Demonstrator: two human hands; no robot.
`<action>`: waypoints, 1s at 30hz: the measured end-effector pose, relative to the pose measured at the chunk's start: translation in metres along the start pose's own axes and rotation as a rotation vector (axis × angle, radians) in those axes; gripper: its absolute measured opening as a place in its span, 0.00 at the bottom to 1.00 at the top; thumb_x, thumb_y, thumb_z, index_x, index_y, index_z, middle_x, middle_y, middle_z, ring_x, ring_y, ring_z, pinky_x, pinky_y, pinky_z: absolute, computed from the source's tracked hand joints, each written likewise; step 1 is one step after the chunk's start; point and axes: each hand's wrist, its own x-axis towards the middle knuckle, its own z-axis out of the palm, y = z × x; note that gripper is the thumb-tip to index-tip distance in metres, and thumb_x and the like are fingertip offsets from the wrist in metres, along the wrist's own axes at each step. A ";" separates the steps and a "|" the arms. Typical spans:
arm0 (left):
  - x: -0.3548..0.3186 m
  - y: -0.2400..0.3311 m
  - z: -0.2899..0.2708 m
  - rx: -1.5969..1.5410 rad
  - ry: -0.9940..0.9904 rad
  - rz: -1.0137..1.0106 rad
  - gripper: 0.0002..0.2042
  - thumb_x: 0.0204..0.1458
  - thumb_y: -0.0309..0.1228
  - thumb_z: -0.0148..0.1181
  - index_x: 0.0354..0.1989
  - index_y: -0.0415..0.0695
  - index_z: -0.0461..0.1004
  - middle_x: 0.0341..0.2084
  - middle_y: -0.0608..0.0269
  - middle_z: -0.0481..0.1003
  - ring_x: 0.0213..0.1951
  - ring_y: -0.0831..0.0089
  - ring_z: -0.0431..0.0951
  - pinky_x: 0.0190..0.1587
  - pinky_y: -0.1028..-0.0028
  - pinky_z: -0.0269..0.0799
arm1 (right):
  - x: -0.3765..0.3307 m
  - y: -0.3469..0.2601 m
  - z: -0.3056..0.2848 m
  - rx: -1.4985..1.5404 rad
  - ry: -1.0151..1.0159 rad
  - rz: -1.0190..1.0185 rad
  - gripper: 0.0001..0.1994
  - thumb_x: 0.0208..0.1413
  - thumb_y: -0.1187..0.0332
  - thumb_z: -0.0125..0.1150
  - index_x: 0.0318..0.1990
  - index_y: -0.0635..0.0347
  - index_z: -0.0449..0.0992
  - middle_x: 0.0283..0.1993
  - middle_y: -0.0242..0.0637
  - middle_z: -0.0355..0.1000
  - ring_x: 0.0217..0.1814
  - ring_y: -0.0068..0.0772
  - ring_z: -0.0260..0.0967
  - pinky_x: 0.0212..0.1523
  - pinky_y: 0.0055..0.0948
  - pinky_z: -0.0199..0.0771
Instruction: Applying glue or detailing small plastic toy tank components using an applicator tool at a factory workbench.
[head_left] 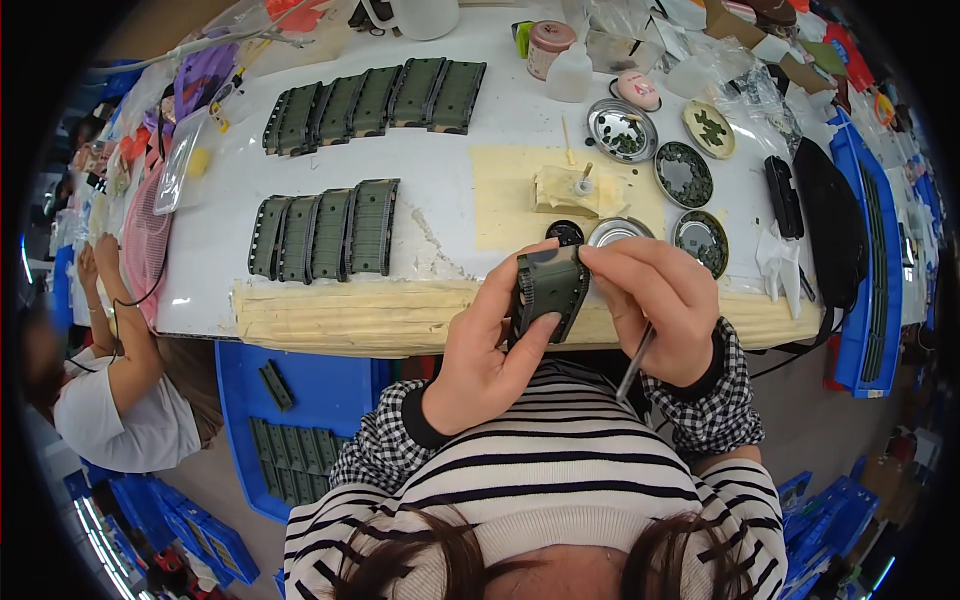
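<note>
- While the left hand [487, 362] grips a curved green panel [552, 288], thumb on its face and fingers behind it, the panel is up over the near edge of the white table [440, 165], right of that edge's middle;
- right hand [670, 308]: thumb and index close together, touching the panel's upper right corner; can't tell if a small bit is between them; lower fingers hold a grey pen-like tool [636, 362], slanting down toward the striped top [560, 440];
- near edge of surface carries a pale yellow wrap [360, 318];
- left half of surface: five panels [375, 97] side by side toward the far edge; four panels [328, 232] nearer the near edge;
- right half: three round tins [606, 114] and a pale lid [693, 122], all with small green pieces; black pot [565, 233] just beyond the held panel; yellow-wrapped block [560, 190] on a yellow sheet [498, 190];
- black case [784, 197] near the right edge;
- below the near edge, left: blue tray [335, 375]; more panels in it, one lying apart;
- past the left edge: co-worker [125, 415], arms raised.
</note>
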 end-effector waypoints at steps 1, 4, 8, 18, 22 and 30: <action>-0.001 -0.001 0.000 0.034 0.002 0.016 0.27 0.58 0.16 0.47 0.66 0.36 0.49 0.55 0.52 0.66 0.53 0.67 0.73 0.56 0.69 0.70 | -0.002 -0.002 -0.002 -0.055 -0.031 -0.020 0.18 0.42 0.77 0.67 0.44 0.64 0.77 0.35 0.40 0.73 0.26 0.36 0.71 0.27 0.27 0.71; 0.000 -0.004 0.002 0.073 0.003 0.044 0.27 0.58 0.17 0.47 0.66 0.36 0.49 0.55 0.52 0.66 0.52 0.67 0.73 0.55 0.69 0.71 | -0.009 -0.002 0.002 -0.104 -0.013 -0.043 0.20 0.41 0.76 0.67 0.46 0.63 0.77 0.36 0.39 0.73 0.25 0.34 0.70 0.26 0.27 0.70; 0.007 0.002 0.000 -0.090 -0.003 -0.036 0.27 0.59 0.18 0.47 0.66 0.38 0.48 0.57 0.49 0.65 0.52 0.65 0.74 0.53 0.68 0.73 | -0.018 0.006 -0.016 0.014 0.133 0.247 0.17 0.41 0.79 0.65 0.44 0.65 0.76 0.36 0.40 0.73 0.26 0.33 0.70 0.26 0.24 0.67; 0.011 0.007 -0.003 -0.311 0.036 -0.179 0.27 0.59 0.18 0.45 0.67 0.41 0.46 0.58 0.47 0.64 0.53 0.62 0.73 0.53 0.66 0.74 | -0.051 0.074 -0.068 -0.161 -0.207 0.607 0.12 0.39 0.85 0.57 0.34 0.64 0.75 0.33 0.41 0.72 0.34 0.40 0.73 0.31 0.30 0.69; 0.005 0.008 -0.003 -0.324 0.056 -0.199 0.32 0.59 0.19 0.46 0.70 0.48 0.41 0.57 0.45 0.64 0.52 0.60 0.75 0.52 0.62 0.76 | -0.045 0.095 -0.069 -0.184 -0.352 0.540 0.09 0.40 0.81 0.58 0.33 0.64 0.74 0.32 0.42 0.71 0.33 0.43 0.71 0.33 0.34 0.70; 0.000 0.001 -0.003 -0.337 0.052 -0.094 0.35 0.59 0.18 0.45 0.70 0.52 0.35 0.58 0.41 0.63 0.50 0.60 0.76 0.52 0.62 0.76 | -0.033 0.081 -0.071 -0.165 -0.317 0.531 0.07 0.42 0.81 0.59 0.32 0.65 0.71 0.29 0.42 0.70 0.26 0.37 0.67 0.28 0.29 0.66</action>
